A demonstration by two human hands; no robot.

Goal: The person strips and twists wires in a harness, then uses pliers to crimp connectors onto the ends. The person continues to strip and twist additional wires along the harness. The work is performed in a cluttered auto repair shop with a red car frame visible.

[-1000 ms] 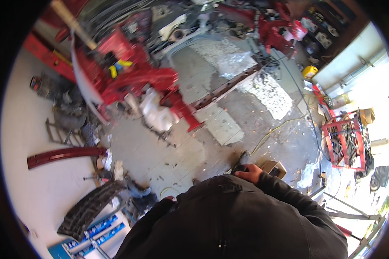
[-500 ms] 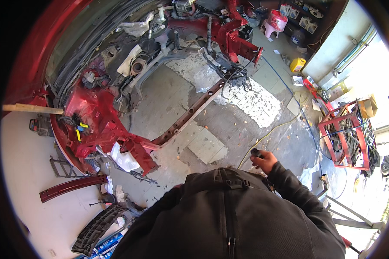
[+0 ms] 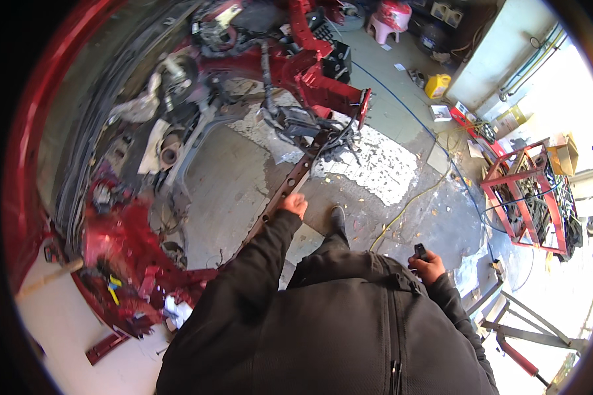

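My right hand (image 3: 429,266) is closed around a small black handheld object (image 3: 420,251), whose end sticks up past the fingers; I cannot make out its kind. My left hand (image 3: 295,205) is curled into a loose fist, reaching forward over the dark red crossbar (image 3: 285,191) of a dismantled red car front. I cannot tell whether it touches the bar. Nothing shows in its fingers. My dark shoe (image 3: 337,216) stands on the floor just right of the bar. The bent red front end piece (image 3: 128,227) lies to the left of my left arm.
Blue (image 3: 408,115) and yellow hoses (image 3: 412,204) cross the floor on the right. A red rack (image 3: 520,191) full of parts stands beyond them, with a metal stand (image 3: 527,329) nearer me. A yellow jug (image 3: 437,85) and pink stool (image 3: 383,27) are farther back.
My left hand has come into view over the crossbar. My right hand, still gripping the black object, has shifted right and nearer. My body and view have turned, and my shoe now shows.
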